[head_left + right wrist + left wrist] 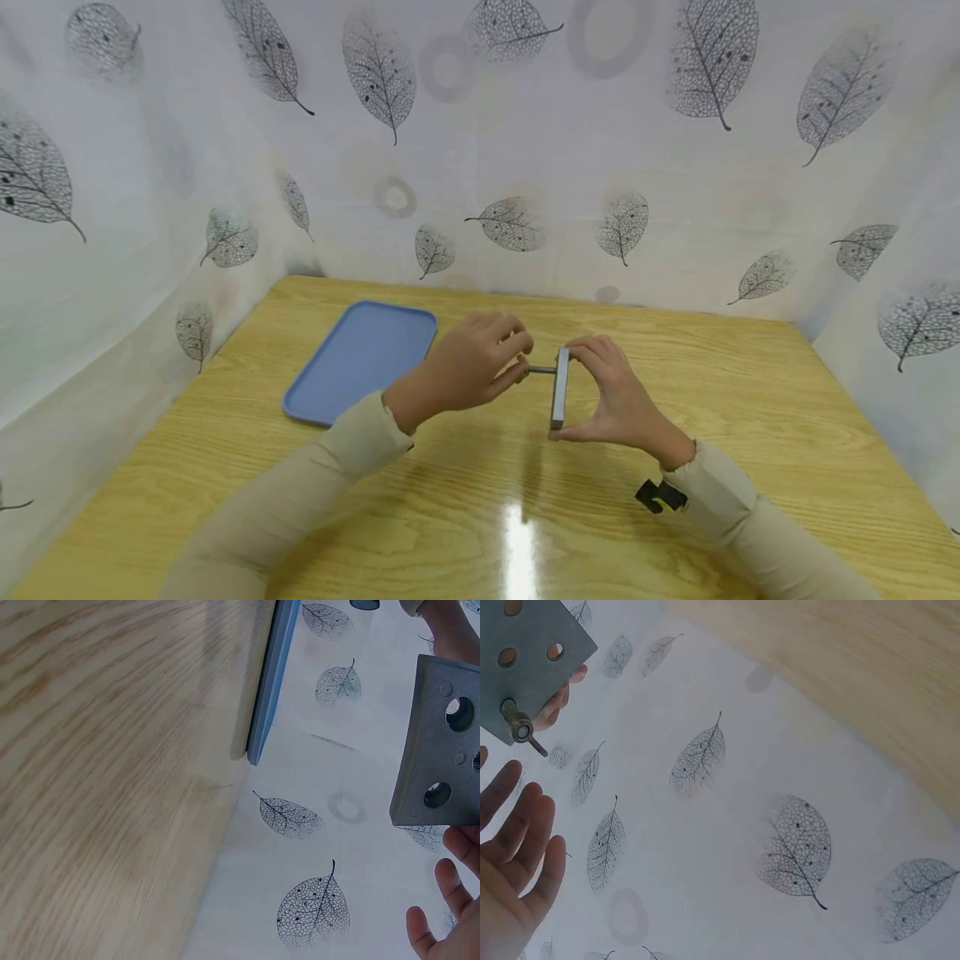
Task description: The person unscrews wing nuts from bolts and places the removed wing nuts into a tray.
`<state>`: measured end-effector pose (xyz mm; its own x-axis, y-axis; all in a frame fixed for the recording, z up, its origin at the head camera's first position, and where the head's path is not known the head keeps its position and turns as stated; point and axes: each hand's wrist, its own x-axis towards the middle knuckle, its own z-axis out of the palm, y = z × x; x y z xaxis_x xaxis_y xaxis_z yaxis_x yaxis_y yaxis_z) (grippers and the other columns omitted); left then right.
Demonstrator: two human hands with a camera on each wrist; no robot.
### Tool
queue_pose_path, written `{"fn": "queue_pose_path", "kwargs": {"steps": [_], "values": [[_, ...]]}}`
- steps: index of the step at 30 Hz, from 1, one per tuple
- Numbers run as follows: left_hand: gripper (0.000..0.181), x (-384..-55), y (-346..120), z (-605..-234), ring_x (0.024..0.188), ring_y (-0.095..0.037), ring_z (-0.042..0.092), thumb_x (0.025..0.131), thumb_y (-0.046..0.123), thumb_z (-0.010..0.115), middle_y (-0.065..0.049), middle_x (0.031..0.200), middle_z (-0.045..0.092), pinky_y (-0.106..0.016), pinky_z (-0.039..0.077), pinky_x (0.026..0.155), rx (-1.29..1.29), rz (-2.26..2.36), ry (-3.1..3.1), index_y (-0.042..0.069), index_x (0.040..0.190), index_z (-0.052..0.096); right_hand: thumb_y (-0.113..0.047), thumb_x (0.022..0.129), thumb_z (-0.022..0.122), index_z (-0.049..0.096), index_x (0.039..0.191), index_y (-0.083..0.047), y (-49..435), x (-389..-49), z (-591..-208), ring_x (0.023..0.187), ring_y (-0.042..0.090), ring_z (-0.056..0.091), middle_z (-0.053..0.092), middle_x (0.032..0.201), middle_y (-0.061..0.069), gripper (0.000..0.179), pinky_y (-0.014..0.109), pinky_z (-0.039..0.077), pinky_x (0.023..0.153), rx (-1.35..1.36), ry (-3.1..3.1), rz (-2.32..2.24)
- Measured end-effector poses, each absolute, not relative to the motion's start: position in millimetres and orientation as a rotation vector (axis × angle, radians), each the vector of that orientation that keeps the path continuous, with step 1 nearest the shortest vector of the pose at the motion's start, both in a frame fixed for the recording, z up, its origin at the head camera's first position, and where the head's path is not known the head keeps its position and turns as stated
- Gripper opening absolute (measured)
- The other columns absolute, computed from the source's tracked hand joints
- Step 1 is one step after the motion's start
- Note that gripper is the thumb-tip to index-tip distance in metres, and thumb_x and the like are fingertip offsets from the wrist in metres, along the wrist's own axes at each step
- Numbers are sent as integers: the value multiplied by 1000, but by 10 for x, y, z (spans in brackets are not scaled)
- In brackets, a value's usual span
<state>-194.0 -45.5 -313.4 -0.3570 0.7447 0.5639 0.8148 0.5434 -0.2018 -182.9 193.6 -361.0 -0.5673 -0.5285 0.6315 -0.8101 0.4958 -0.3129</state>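
My right hand (618,404) holds a flat grey metal plate (560,392) upright by its edges, thumb below and fingers above. Several round holes go through the plate, as the right wrist view shows. A thin bolt (542,369) sticks out from the plate's left face. On it sits a brass-coloured wing nut (519,729), seen in the left wrist view. My left hand (476,358) is at the bolt's outer end, beside the wing nut. Its fingers (536,832) are loosely bent and spread, with none seen closed round the nut; its thumb is hidden in that view.
A blue tray (360,362) lies on the wooden table (450,517), left of and behind my left hand. A white curtain with leaf prints (510,167) hangs along the table's back and sides. A black strap piece (660,496) is at my right cuff.
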Motion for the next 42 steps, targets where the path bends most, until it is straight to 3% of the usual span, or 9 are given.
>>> {"fn": "queue_pose_path", "kwargs": {"steps": [12,26,35,42], "values": [[25,-1886,-491,-3217,76,-10,55,90,39,60,1,93,58,-29,50,75,-1308,-170,-2234,15,97,63,-77,64,60,55,118,-4,1928,-1821,-3599,99,22,43,55,113,11,90,49,34,83,1112,-2286,811],[14,-1919,-470,-3226,78,-11,57,91,28,61,0,93,60,-29,50,73,-1332,-125,-2254,14,91,60,-76,65,60,55,117,-5,1917,-1820,-3594,100,23,43,55,113,11,89,49,34,83,1111,-2285,820],[28,-1904,-395,-3211,74,-11,55,82,35,71,3,86,56,-28,48,69,-1303,-55,-2329,15,87,54,-77,64,61,56,116,-5,1912,-1816,-3592,99,22,43,55,113,11,89,47,34,83,1096,-2291,827],[18,-1903,-340,-3231,73,-11,57,83,27,70,3,85,57,-26,47,67,-1227,59,-2288,15,88,58,-77,64,61,56,116,-5,1912,-1817,-3590,99,21,43,55,113,11,89,47,34,82,1093,-2293,831]]}}
